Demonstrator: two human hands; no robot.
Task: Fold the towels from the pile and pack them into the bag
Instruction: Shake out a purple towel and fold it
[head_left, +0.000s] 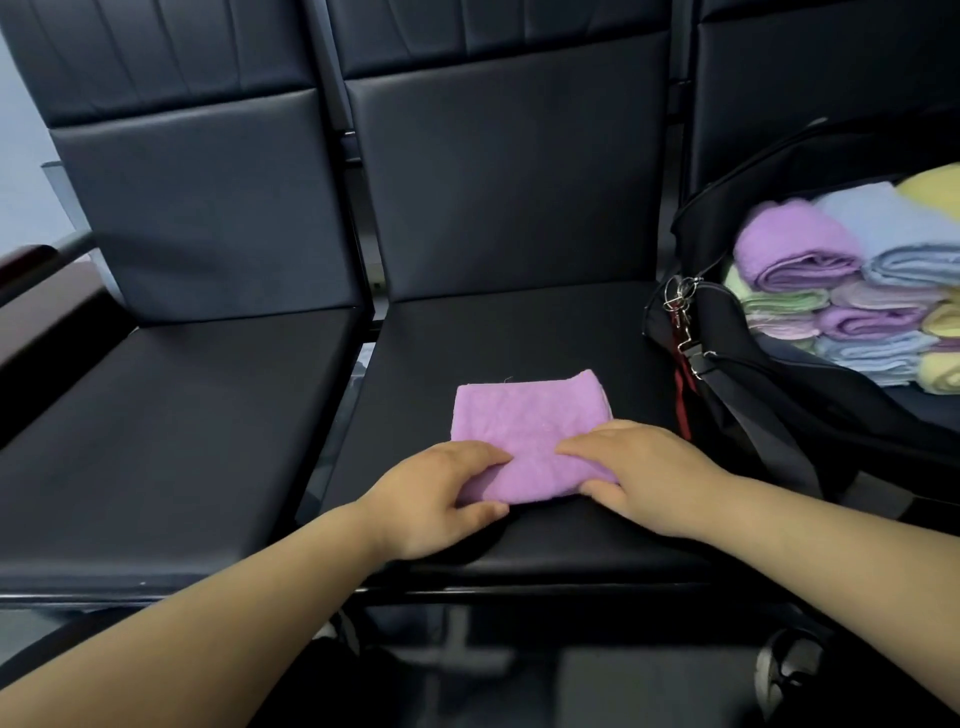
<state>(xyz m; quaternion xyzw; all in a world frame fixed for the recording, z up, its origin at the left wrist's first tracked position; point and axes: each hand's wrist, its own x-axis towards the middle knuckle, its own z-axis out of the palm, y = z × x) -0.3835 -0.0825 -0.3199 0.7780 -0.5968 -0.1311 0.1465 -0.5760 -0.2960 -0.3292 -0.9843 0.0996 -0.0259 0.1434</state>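
purple towel (524, 415): folded into a small rectangle, lying flat on the middle seat (493, 338) of a row of black padded chairs, toward the seat's front edge.

left hand (436, 493): at the towel's near left corner. fingers (483, 453) curled over the top of the cloth, thumb tucked against the near edge, pinching the fold.

right hand (644, 473): at the near right corner, same arrangement. fingers lie across the top, thumb at the near edge, gripping the cloth. the near edge looks bunched between the two hands.

bag (779, 405): black, open, on the seat to the right, just beside the towel's seat. inside, a stack of folded towels (831, 291) in purple, blue, green and yellow, layered several high.

metal clip (680, 296) and red strap (685, 384) hang at the bag's near corner.

left seat (182, 389): black, same row.
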